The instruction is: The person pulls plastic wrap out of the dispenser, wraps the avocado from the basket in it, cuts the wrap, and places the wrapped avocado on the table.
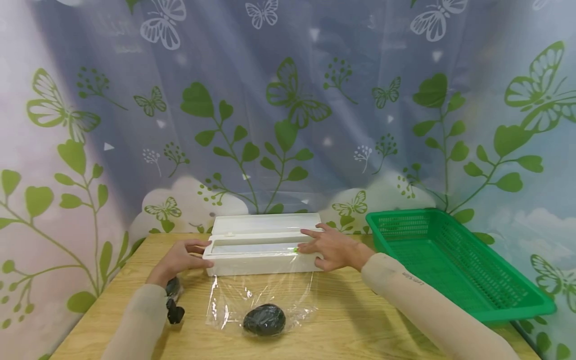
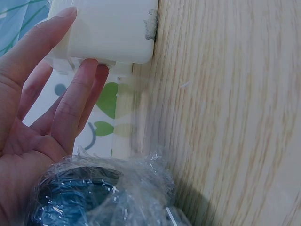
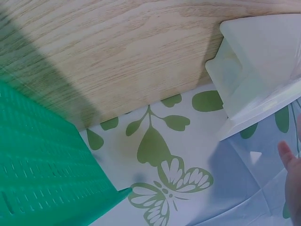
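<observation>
A white cling film dispenser [image 1: 265,264] lies lengthwise on the table, its lid [image 1: 265,223] raised at the back. Clear film [image 1: 225,300] hangs from its front edge and spreads onto the table around a dark, smooth, egg-shaped object [image 1: 264,320]. My left hand [image 1: 182,255] grips the dispenser's left end, thumb toward the front and fingers behind, as the left wrist view also shows. Across the right end lies my right hand [image 1: 335,247], fingers spread; one fingertip touches a small green piece [image 1: 295,249] on the front strip. In the right wrist view that hand [image 3: 294,179] is mostly cut off.
A green plastic basket [image 1: 450,250] stands to the right, its long side near my right forearm. Beside my left wrist is a dark thing in crumpled clear film [image 2: 108,193]. A printed curtain [image 1: 351,125] hangs behind the wooden table [image 1: 360,320].
</observation>
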The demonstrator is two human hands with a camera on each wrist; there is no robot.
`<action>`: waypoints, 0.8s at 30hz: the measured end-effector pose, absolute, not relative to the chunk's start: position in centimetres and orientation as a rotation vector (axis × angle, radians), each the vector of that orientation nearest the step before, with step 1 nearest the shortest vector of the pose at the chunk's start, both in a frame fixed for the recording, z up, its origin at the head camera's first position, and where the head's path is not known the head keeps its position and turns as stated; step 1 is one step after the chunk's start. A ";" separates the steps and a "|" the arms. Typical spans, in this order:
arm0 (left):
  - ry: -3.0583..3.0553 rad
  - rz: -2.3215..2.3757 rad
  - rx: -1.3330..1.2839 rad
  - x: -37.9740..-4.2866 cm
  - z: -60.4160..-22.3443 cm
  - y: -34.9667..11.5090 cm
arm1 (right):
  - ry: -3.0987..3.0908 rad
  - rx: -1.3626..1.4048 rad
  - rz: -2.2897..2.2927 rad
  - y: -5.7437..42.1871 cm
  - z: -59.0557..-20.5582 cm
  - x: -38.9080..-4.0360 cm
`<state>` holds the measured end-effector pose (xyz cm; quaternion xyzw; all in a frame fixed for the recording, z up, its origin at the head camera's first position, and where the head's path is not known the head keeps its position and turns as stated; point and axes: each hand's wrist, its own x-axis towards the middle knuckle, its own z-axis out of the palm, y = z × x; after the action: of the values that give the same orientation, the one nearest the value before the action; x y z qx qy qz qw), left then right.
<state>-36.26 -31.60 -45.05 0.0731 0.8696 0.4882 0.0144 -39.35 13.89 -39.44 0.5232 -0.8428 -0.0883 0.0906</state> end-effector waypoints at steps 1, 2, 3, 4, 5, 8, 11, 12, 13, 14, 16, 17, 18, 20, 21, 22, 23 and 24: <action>2.709 1.521 0.231 -36.3 -45.1 -31.6 | -2.507 1.555 -0.259 13.9 -39.4 -39.4; 2.708 1.524 0.223 -36.3 -45.0 -31.6 | -2.508 1.555 -0.258 13.9 -39.4 -39.4; 2.711 1.515 0.232 -36.2 -45.1 -31.6 | -2.512 1.555 -0.252 13.9 -39.4 -39.4; 2.713 1.512 0.235 -36.2 -45.1 -31.6 | -2.516 1.556 -0.248 13.9 -39.4 -39.4; 2.715 1.509 0.238 -36.2 -45.1 -31.6 | -2.520 1.557 -0.243 13.9 -39.4 -39.4; 2.716 1.502 0.242 -36.2 -45.2 -31.6 | -2.533 1.557 -0.236 14.0 -39.4 -39.4; 2.715 1.509 0.234 -36.1 -45.1 -31.5 | -2.539 1.557 -0.237 14.0 -39.4 -39.4; 2.716 1.507 0.233 -36.1 -45.1 -31.5 | -2.536 1.558 -0.237 14.0 -39.4 -39.4; 2.719 1.505 0.230 -36.2 -45.1 -31.5 | -2.532 1.559 -0.241 14.0 -39.4 -39.4; 2.720 1.505 0.225 -36.2 -45.1 -31.5 | -2.528 1.559 -0.246 14.0 -39.4 -39.4; 2.723 1.500 0.223 -36.2 -45.1 -31.5 | -2.520 1.558 -0.251 14.1 -39.4 -39.4; 2.725 1.498 0.222 -36.2 -45.1 -31.5 | -2.519 1.555 -0.254 14.1 -39.3 -39.4; 2.724 1.498 0.222 -36.2 -45.1 -31.5 | -2.519 1.552 -0.258 14.1 -39.3 -39.4; 2.722 1.501 0.224 -36.2 -45.1 -31.5 | -2.520 1.546 -0.260 14.2 -39.3 -39.3; 2.720 1.502 0.226 -36.2 -45.1 -31.5 | -2.521 1.545 -0.259 14.2 -39.3 -39.3; 2.719 1.502 0.229 -36.2 -45.1 -31.5 | -2.523 1.542 -0.261 14.2 -39.3 -39.3; 2.716 1.506 0.229 -36.2 -45.1 -31.5 | -2.522 1.539 -0.267 14.3 -39.3 -39.3; 2.713 1.507 0.232 -36.2 -45.1 -31.5 | -2.521 1.538 -0.270 14.3 -39.3 -39.3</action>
<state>-36.15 -31.55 -45.05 0.0744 0.8716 0.4842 0.0147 -39.28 14.32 -39.29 0.5165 -0.8469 -0.0907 0.0879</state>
